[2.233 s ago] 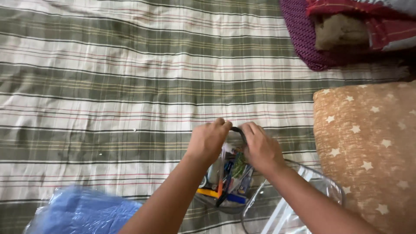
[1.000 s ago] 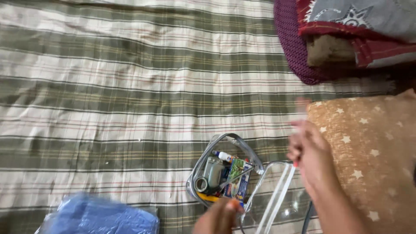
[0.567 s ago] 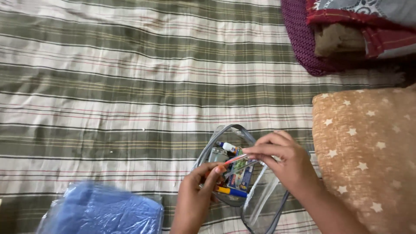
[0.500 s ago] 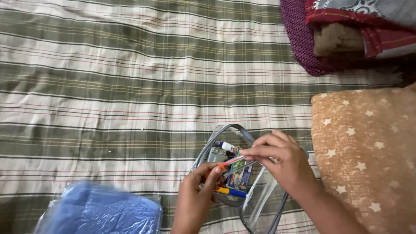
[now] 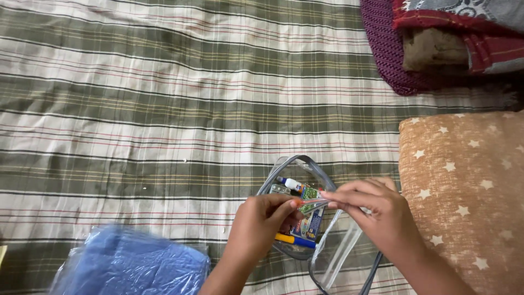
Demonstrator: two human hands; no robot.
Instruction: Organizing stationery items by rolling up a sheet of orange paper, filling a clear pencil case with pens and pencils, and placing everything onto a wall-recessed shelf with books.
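A clear zip pouch (image 5: pixel 297 180) lies open on the plaid bedsheet (image 5: pixel 164 109), at about six o'clock in the view, its see-through flap (image 5: pixel 338 257) folded out toward five o'clock. Inside sit a small white tube, a green printed packet and a yellow-and-blue pen, so the pouch is already unzipped and mostly filled. The left hand (image 5: pixel 262 224) and right hand (image 5: pixel 382 218) meet just above the opening, each pinching one end of a thin pen (image 5: pixel 310 202) with an orange tip; fingers are closed on it, and it is not yet in among the other items. A blue plastic-wrapped bundle (image 5: pixel 131 262) lies at eight o'clock, a star-patterned pillow (image 5: pixel 464 186) at three o'clock, and folded blankets (image 5: pixel 436 38) at one o'clock.
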